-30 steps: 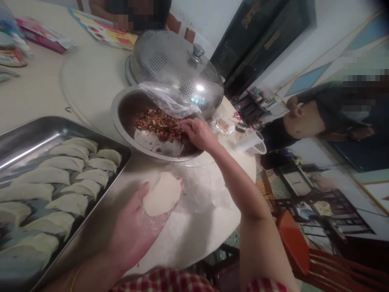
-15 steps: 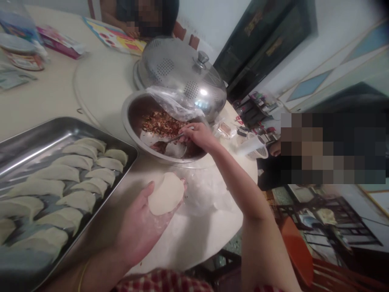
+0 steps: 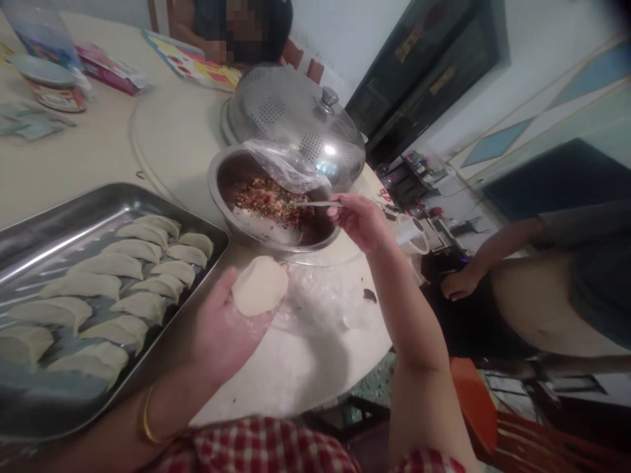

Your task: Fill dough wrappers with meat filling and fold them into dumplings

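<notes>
On the palm and fingers of my left hand (image 3: 231, 328) lies a round, pale dumpling wrapper (image 3: 260, 286), with the thumb at its edge. My right hand (image 3: 362, 220) is closed on the handle of a metal spoon (image 3: 315, 203). The spoon's far end points into the chopped filling (image 3: 266, 200) and its tip is hard to make out. That filling sits in a steel bowl (image 3: 213, 172), whose back rim is partly covered by clear plastic film (image 3: 290, 167). To my left, a steel tray (image 3: 106, 192) holds several folded dumplings (image 3: 131, 251) in rows.
A domed, perforated steel lid (image 3: 296, 118) stands behind the bowl. Crumpled clear plastic (image 3: 305, 309) lies on the table near me. A jar (image 3: 52, 85) and a pink box (image 3: 111, 69) are at the far left. One person sits across; another person (image 3: 522, 289) stands at the right.
My right hand has risen and moved right, lifting the spoon's handle to nearly level. My left hand has shifted slightly with the wrapper. The person at the right now shows more.
</notes>
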The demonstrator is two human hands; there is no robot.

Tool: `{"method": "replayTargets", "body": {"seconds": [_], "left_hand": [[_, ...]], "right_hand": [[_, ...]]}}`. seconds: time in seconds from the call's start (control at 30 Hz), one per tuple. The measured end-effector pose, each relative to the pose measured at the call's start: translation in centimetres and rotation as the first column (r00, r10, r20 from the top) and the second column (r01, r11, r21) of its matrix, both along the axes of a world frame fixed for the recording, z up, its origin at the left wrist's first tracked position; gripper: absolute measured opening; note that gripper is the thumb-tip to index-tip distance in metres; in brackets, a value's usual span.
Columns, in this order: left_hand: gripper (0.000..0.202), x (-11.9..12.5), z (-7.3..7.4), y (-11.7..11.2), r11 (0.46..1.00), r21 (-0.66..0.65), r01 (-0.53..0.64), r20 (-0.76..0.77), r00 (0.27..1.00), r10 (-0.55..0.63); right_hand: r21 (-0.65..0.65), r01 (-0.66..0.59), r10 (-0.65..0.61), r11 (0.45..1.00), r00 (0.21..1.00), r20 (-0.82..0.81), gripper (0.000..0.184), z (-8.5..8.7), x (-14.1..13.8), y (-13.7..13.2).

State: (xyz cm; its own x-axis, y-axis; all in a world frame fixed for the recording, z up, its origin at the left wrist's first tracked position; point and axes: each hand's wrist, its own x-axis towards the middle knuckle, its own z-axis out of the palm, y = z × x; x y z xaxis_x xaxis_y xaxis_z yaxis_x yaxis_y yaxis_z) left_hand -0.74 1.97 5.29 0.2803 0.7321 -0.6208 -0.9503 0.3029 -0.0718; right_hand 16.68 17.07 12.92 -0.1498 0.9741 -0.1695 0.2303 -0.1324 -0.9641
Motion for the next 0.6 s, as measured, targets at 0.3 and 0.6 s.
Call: {"method": "replayTargets", "body": {"seconds": [0.3, 0.6], "left_hand": [[0.042, 0.6, -1.0, 0.0, 0.984, 0.177, -0.011, -0.111, 0.993, 0.031], [0.050, 0.9, -1.6, 0.0, 0.984, 0.128, 0.120, -0.128, 0.986, -0.103]], "right_hand": [[0.381, -0.172, 0.093, 0.909, 0.972, 0.217, 0.017, 0.2, 1.7, -12.0], [0.584, -0.343, 0.059, 0.736, 0.892, 0.448, 0.016, -0.2, 2.7, -14.8]]}}
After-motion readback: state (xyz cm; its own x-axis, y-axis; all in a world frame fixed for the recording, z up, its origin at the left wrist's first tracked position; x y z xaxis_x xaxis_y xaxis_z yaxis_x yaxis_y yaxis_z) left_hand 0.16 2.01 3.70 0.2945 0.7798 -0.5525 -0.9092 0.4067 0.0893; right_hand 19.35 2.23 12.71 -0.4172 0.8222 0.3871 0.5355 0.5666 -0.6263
